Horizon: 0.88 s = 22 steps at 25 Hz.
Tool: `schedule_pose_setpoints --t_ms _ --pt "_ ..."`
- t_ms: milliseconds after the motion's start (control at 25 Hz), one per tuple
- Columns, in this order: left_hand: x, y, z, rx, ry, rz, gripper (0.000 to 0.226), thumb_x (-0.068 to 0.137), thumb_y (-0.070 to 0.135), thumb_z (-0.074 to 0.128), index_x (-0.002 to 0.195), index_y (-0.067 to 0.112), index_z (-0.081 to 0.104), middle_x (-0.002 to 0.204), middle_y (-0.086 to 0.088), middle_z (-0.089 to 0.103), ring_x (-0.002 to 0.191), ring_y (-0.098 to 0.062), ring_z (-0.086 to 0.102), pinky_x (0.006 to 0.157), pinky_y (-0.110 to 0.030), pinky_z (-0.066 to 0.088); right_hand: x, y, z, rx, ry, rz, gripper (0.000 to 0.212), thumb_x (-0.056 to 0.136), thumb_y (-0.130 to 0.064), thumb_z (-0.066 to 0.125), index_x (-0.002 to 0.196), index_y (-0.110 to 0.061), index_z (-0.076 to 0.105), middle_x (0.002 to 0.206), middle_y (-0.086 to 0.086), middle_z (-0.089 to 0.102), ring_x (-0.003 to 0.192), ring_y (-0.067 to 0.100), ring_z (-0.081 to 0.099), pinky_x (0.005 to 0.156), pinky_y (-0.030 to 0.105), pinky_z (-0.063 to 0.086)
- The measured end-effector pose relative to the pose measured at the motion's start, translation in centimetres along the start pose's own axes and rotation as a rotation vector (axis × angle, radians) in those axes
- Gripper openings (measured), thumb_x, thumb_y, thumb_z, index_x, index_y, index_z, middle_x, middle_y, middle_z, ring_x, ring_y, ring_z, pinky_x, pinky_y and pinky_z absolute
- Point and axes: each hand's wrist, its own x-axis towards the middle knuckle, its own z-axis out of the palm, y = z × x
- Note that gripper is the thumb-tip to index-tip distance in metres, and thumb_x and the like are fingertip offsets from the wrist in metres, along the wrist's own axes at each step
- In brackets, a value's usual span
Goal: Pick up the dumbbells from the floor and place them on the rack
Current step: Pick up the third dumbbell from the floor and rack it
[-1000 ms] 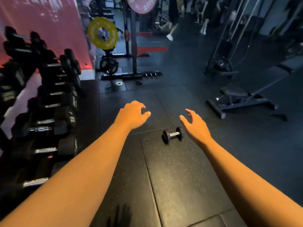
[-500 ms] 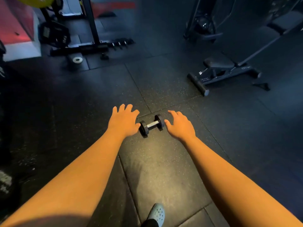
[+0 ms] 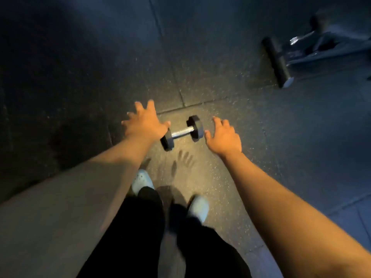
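A small black dumbbell point(image 3: 181, 133) with a silver handle lies on the dark rubber floor, angled up to the right. My left hand point(image 3: 143, 122) hovers just left of its near head, fingers spread, holding nothing. On the other side, my right hand point(image 3: 223, 136) is beside the far head, fingers apart and empty. Neither hand grips the dumbbell. The rack is out of view.
The foot bar of a black weight bench point(image 3: 278, 62) lies on the floor at the upper right. My two feet in pale shoes point(image 3: 141, 180) stand just behind the dumbbell. Seams divide the rubber floor mats point(image 3: 80, 67).
The view has tilted down and closer; the dumbbell rack and squat stand left the frame. Both hands have dropped toward the dumbbell, one on each side, and my feet have come into view.
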Motion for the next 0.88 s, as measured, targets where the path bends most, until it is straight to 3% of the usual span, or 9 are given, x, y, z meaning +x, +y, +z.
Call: schedule_pose_setpoints --t_ms 160,400,640,760,880 --pt "9.3 -0.1 10.2 -0.085 -0.094 -0.188 0.097 0.083 0.063 0.063 0.156 0.027 0.009 0.16 -0.017 0.014 0.138 -0.05 0.027 0.105 -0.065 0.031 10.4 3.2 9.1 -0.023 -0.1 -0.006 0.064 0.098 -0.045 0.047 0.153 -0.017 0.029 0.146 0.018 0.041 0.128 0.043 0.047 0.095 0.05 0.045" --pt "19.8 0.6 25.5 -0.276 -0.077 -0.454 0.111 0.073 0.061 0.072 0.156 0.027 0.007 0.154 -0.019 0.026 0.135 -0.048 0.036 0.101 -0.063 0.038 22.2 7.3 21.4 0.017 -0.181 -0.027 0.074 0.097 -0.052 0.048 0.157 -0.017 0.021 0.154 0.018 0.033 0.135 0.043 0.039 0.103 0.055 0.04" --pt "27.1 1.7 33.1 -0.249 -0.053 -0.583 0.111 0.074 0.054 0.076 0.156 0.022 0.008 0.155 -0.022 0.026 0.13 -0.051 0.042 0.095 -0.062 0.044 29.2 7.4 28.0 0.03 -0.187 -0.055 0.082 0.097 -0.048 0.052 0.159 -0.02 0.007 0.155 0.018 0.031 0.132 0.047 0.042 0.099 0.054 0.043" --pt "27.9 1.2 34.9 -0.241 -0.025 -0.683 0.098 0.077 0.037 0.08 0.152 0.016 0.019 0.148 -0.027 0.035 0.119 -0.045 0.055 0.084 -0.049 0.05 30.1 7.3 29.8 0.075 -0.165 -0.026 0.084 0.096 -0.037 0.06 0.159 -0.019 0.008 0.148 0.02 0.04 0.125 0.045 0.051 0.095 0.05 0.047" --pt "28.4 0.4 35.9 -0.239 0.062 -0.685 0.065 0.082 0.02 0.076 0.135 0.007 0.042 0.131 -0.021 0.056 0.113 -0.039 0.06 0.081 -0.045 0.052 30.9 7.3 30.7 0.196 -0.096 0.056 0.067 0.094 -0.025 0.065 0.149 -0.014 0.029 0.124 0.018 0.061 0.113 0.039 0.06 0.092 0.042 0.049"
